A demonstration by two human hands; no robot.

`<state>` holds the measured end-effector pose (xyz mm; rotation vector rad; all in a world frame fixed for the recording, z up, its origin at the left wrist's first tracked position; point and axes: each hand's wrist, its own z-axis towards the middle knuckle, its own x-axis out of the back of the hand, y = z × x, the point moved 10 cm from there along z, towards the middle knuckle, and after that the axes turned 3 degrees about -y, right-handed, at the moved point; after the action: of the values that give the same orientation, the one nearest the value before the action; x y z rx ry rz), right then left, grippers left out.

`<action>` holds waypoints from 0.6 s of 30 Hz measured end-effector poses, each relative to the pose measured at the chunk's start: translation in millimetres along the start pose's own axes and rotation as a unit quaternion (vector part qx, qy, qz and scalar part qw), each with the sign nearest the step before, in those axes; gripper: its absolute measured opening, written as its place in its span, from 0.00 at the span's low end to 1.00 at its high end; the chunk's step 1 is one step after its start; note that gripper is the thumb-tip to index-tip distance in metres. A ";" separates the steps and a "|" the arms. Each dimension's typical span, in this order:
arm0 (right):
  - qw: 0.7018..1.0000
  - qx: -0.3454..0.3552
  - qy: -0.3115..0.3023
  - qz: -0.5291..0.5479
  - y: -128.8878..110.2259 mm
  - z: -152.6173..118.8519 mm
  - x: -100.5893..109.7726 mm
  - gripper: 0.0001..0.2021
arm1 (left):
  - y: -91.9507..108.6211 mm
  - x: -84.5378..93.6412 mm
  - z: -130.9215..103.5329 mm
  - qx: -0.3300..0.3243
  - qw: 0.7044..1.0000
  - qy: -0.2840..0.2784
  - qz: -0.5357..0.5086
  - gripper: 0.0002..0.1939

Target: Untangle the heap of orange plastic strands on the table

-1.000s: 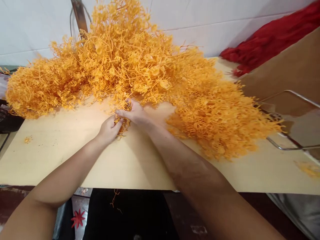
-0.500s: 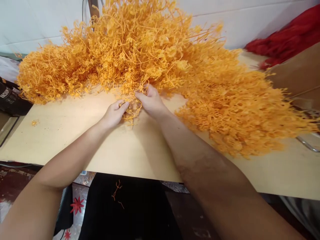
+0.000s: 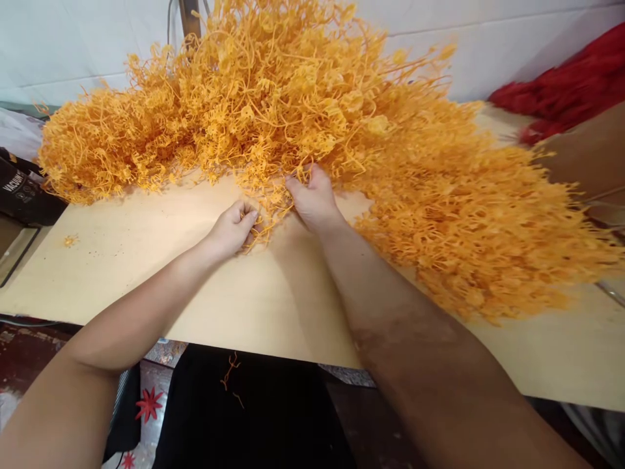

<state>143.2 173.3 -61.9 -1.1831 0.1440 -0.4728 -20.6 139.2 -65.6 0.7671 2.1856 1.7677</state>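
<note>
A big heap of tangled orange plastic-looking strands with small star-shaped ends spreads across the back of the table and down its right side. At the heap's front edge, my left hand is closed, thumb against fingers, on some thin orange strands. My right hand sits slightly farther back, its thumb and fingers pinching strands that hang from the heap. Loose strands stretch between both hands, and the right fingertips are partly hidden among them.
The pale wooden table has a small orange scrap at left. A black box stands at the left end. Red material and a brown cardboard box are at the right. Orange bits lie on the black clothing below.
My right hand has shifted a little to the right, so the gap between the hands is wider. The left hand has turned slightly, closing more around its strands. The camera view has shifted slightly.
</note>
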 end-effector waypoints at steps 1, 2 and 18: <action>0.999 -0.016 -0.004 0.029 -1.7 -2.1 -2.4 0.12 | 0.0 0.7 0.6 0.008 1.000 0.003 -0.011 0.07; 0.998 -0.033 -0.009 0.059 -4.0 -4.8 -5.4 0.12 | 0.3 1.6 1.2 0.013 1.000 0.007 -0.019 0.07; 0.989 -0.033 -0.111 0.097 -42.6 -35.6 -45.1 0.23 | 2.4 4.3 3.6 -0.048 0.992 -0.034 -0.108 0.16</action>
<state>78.5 149.7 -42.7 -1.2649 0.0828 -0.1653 -21.9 144.7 -63.6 0.5390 2.0378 1.6972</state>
